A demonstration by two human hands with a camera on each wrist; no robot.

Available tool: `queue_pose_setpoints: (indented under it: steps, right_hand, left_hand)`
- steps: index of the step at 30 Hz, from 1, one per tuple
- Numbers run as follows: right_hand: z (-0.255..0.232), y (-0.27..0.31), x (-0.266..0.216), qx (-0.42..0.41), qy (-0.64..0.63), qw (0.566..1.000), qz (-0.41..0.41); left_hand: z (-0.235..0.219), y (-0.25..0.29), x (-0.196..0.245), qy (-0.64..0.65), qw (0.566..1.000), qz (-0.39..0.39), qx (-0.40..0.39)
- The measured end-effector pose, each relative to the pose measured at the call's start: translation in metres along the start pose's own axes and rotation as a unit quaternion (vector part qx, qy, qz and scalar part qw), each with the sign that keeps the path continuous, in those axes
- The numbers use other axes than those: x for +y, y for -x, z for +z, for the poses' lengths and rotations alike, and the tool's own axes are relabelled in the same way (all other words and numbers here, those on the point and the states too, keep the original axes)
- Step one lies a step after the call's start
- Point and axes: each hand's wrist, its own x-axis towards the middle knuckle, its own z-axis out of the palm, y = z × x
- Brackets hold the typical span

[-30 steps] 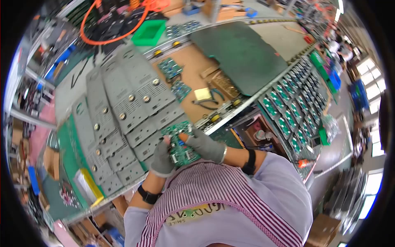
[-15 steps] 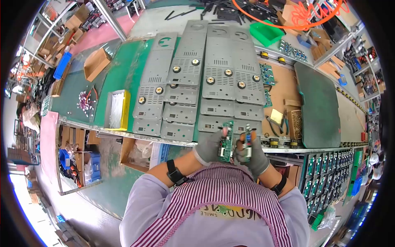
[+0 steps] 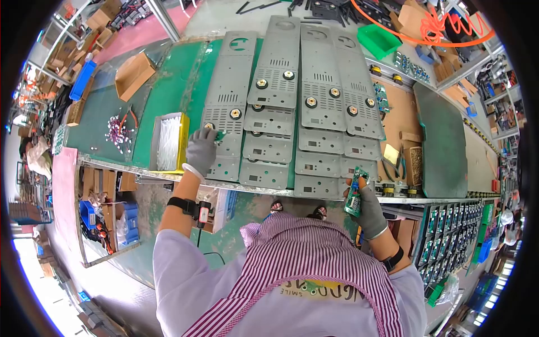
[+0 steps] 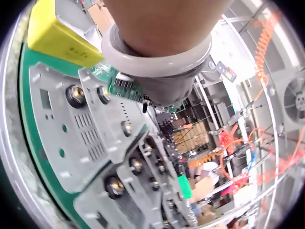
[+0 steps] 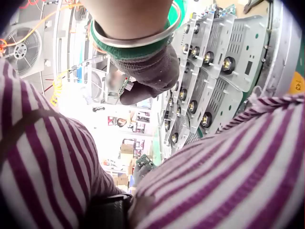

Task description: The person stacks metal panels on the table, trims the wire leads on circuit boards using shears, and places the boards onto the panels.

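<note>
My left hand (image 3: pixel 201 150), in a grey glove, holds a small green circuit board (image 3: pixel 220 136) above the lower end of the leftmost grey metal panel (image 3: pixel 227 81). That board (image 4: pixel 125 88) also shows beyond the glove (image 4: pixel 164 89) in the left wrist view, close over the panels; the fingers are mostly hidden there. Near the bench's front edge, my right hand (image 3: pixel 371 214) grips another green board (image 3: pixel 353 197), tilted upright, with the thumb against it. In the right wrist view the glove (image 5: pixel 150 76) hides most of that board (image 5: pixel 126 85).
Overlapping grey panels with round brass-centred parts (image 3: pixel 311 102) cover the middle bench. Left of them stands a yellow box (image 3: pixel 183 140) of white strips. Pliers (image 3: pixel 400 163), a dark green mat (image 3: pixel 441 140) and a rack of boards (image 3: pixel 449 236) are to the right.
The hands, close together before, are now apart. My left hand has moved left and forward over the panels with one board; my right hand has shifted slightly right with the other.
</note>
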Motion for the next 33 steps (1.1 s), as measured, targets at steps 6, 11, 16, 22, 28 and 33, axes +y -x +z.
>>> queue_pose_setpoints:
  steps: [6,11,16,22,28,33]
  right_hand:
    - [0.012,0.0,0.008,0.015,-0.009,1.0,0.007]
    - [0.014,-0.005,0.016,0.012,-0.003,1.0,0.011]
    - [0.021,-0.004,0.016,0.016,0.011,1.0,-0.003]
    - [0.026,-0.002,0.014,0.019,0.009,1.0,0.004]
    - [0.043,-0.014,0.023,0.007,0.109,0.993,-0.037]
    - [0.081,-0.029,0.037,-0.051,0.363,0.925,-0.103]
  left_hand:
    - [0.028,0.01,0.01,-0.121,0.991,0.051,-0.028]
    - [0.032,0.014,0.019,-0.142,0.987,0.009,-0.069]
    - [0.025,0.02,0.02,-0.165,0.981,0.043,-0.095]
    - [0.024,0.019,0.015,-0.12,0.985,0.044,-0.12]
    - [-0.045,0.029,0.085,0.302,0.946,0.016,-0.116]
    - [-0.053,0.038,0.154,0.726,0.57,-0.043,-0.384]
